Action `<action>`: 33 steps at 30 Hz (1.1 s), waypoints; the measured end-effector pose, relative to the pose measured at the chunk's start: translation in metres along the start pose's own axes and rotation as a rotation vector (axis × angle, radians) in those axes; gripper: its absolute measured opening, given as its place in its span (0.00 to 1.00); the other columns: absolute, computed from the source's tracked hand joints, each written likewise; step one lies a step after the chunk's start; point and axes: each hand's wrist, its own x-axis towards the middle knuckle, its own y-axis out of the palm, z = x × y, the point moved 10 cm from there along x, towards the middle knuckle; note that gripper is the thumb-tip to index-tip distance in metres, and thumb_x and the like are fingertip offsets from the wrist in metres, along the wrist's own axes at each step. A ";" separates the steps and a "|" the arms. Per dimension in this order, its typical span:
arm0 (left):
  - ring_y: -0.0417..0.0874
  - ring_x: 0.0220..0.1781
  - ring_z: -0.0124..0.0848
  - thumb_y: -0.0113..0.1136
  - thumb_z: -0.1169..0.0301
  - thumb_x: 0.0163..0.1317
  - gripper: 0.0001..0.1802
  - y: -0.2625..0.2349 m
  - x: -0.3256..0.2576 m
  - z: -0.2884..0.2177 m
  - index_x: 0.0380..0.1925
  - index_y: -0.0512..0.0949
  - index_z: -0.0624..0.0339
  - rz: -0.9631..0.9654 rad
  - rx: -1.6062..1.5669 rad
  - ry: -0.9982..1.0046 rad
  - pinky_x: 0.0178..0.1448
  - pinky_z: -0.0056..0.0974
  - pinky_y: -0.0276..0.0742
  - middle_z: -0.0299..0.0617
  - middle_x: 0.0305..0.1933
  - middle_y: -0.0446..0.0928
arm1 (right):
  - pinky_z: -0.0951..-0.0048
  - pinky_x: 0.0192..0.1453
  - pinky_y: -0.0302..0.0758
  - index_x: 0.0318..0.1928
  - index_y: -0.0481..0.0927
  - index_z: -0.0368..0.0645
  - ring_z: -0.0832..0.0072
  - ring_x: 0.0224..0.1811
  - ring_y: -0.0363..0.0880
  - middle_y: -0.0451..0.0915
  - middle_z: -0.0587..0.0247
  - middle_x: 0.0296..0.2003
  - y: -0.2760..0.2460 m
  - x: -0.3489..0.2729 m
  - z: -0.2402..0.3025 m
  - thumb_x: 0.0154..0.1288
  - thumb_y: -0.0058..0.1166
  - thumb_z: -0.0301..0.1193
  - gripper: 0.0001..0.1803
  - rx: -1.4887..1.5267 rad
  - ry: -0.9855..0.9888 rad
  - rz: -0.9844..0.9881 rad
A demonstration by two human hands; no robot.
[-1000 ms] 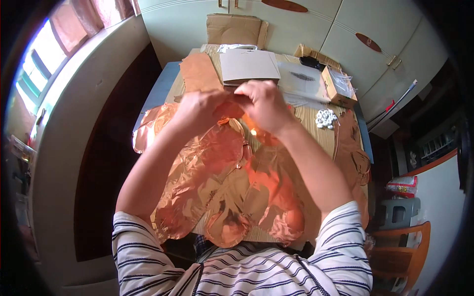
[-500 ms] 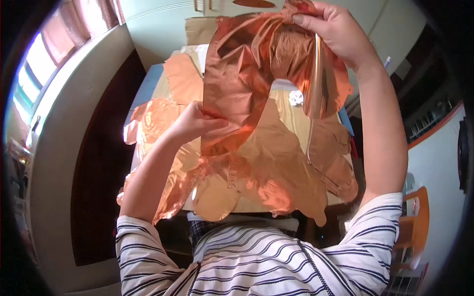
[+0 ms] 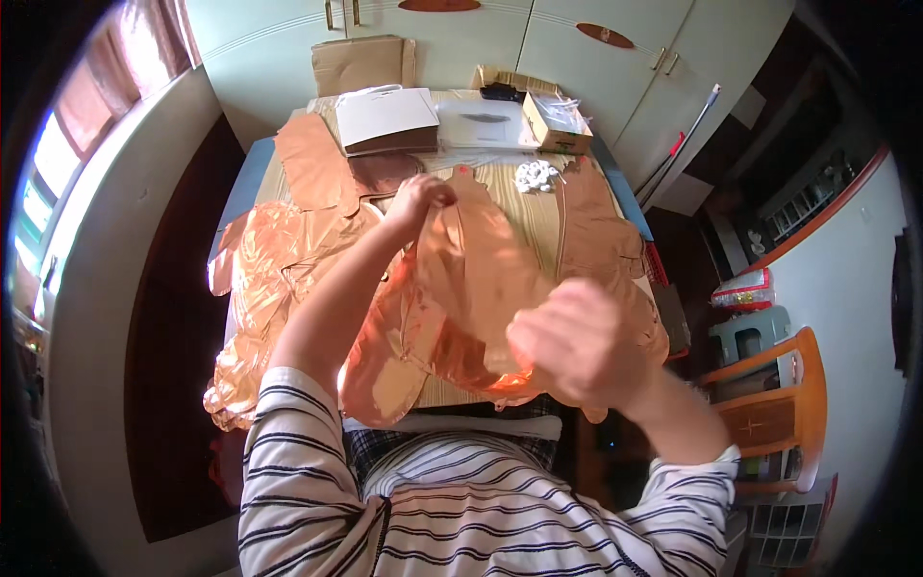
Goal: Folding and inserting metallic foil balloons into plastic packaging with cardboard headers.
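Over the near middle of the table I hold a flat, copper-coloured foil balloon (image 3: 460, 351), limp and partly folded. My left hand (image 3: 420, 197) is closed on its upper edge, the fingertips pinched together. Lower and to the right, my right hand (image 3: 577, 341) is curled into a fist beside the balloon's shiny near edge and seems to grip it; motion blurs the fingers. Crumpled shiny foil balloons (image 3: 260, 279) cover the table's left side. Another matte copper foil balloon (image 3: 591, 221) lies on the right, and one more (image 3: 312, 168) at the far left.
At the table's (image 3: 442, 392) back stand a white box (image 3: 386, 120), a clear plastic case (image 3: 481, 127) and an open carton (image 3: 558, 125). A bundle of white cord (image 3: 536, 176) lies in front of them. A wooden chair (image 3: 769, 413) stands at the right. Cabinets (image 3: 538, 48) line the back.
The balloon came down from its raised position toward the table. My right hand dropped from the upper right to the near right; my left hand moved slightly up and right.
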 end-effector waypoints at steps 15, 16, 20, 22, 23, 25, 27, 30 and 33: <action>0.77 0.63 0.48 0.65 0.64 0.63 0.20 -0.010 -0.091 -0.107 0.54 0.80 0.58 0.232 0.135 0.022 0.67 0.50 0.72 0.50 0.60 0.77 | 0.63 0.53 0.79 0.39 0.81 0.38 0.67 0.42 0.83 0.84 0.55 0.38 0.144 -0.077 0.030 0.56 0.56 0.30 0.12 -0.020 -0.072 0.040; 0.76 0.65 0.48 0.65 0.64 0.62 0.21 -0.005 -0.097 -0.116 0.54 0.80 0.58 0.235 0.217 0.108 0.70 0.49 0.69 0.51 0.61 0.77 | 0.63 0.52 0.79 0.39 0.81 0.37 0.67 0.42 0.83 0.84 0.55 0.38 0.145 -0.077 0.031 0.56 0.56 0.30 0.12 -0.017 -0.086 0.041; 0.74 0.67 0.49 0.67 0.63 0.58 0.23 0.004 -0.116 -0.116 0.53 0.80 0.58 0.317 0.139 0.091 0.72 0.50 0.67 0.49 0.61 0.77 | 0.63 0.53 0.80 0.40 0.82 0.38 0.66 0.42 0.83 0.83 0.56 0.39 0.149 -0.081 0.033 0.56 0.57 0.30 0.11 0.008 -0.067 0.062; 0.74 0.68 0.50 0.68 0.64 0.58 0.25 0.000 -0.117 -0.111 0.56 0.79 0.60 0.309 0.135 0.065 0.72 0.51 0.67 0.51 0.63 0.76 | 0.62 0.53 0.80 0.40 0.82 0.38 0.65 0.42 0.83 0.83 0.56 0.39 0.151 -0.085 0.033 0.57 0.58 0.29 0.11 0.012 -0.047 0.063; 0.74 0.68 0.51 0.69 0.64 0.59 0.26 -0.001 -0.123 -0.109 0.57 0.78 0.60 0.310 0.134 0.040 0.72 0.52 0.67 0.52 0.63 0.75 | 0.63 0.52 0.79 0.40 0.81 0.38 0.65 0.41 0.82 0.83 0.56 0.38 0.149 -0.085 0.035 0.57 0.57 0.29 0.11 0.021 -0.036 0.040; 0.74 0.68 0.52 0.68 0.65 0.60 0.26 0.000 -0.124 -0.105 0.57 0.78 0.60 0.286 0.135 0.055 0.72 0.52 0.68 0.52 0.63 0.75 | 0.63 0.51 0.78 0.39 0.81 0.38 0.65 0.39 0.81 0.82 0.57 0.36 0.144 -0.080 0.032 0.57 0.55 0.30 0.11 0.038 -0.010 -0.006; 0.73 0.68 0.53 0.68 0.65 0.60 0.26 -0.001 -0.123 -0.105 0.58 0.78 0.61 0.279 0.124 0.070 0.72 0.53 0.68 0.53 0.63 0.75 | 0.64 0.47 0.77 0.39 0.80 0.39 0.64 0.38 0.80 0.80 0.58 0.35 0.130 -0.079 0.037 0.56 0.61 0.36 0.15 0.138 0.043 0.006; 0.73 0.69 0.50 0.66 0.63 0.61 0.24 0.001 -0.122 -0.105 0.56 0.78 0.60 0.273 0.107 0.060 0.72 0.52 0.67 0.51 0.63 0.75 | 0.65 0.39 0.74 0.33 0.80 0.41 0.65 0.30 0.78 0.77 0.61 0.30 0.110 -0.106 0.052 0.53 0.68 0.45 0.20 0.371 0.214 0.042; 0.72 0.69 0.49 0.65 0.62 0.61 0.25 0.006 -0.125 -0.100 0.57 0.78 0.59 0.272 0.120 0.055 0.73 0.52 0.66 0.51 0.63 0.75 | 0.69 0.32 0.74 0.30 0.82 0.40 0.68 0.23 0.78 0.79 0.63 0.23 0.124 -0.159 0.045 0.55 0.69 0.33 0.11 0.448 0.683 0.080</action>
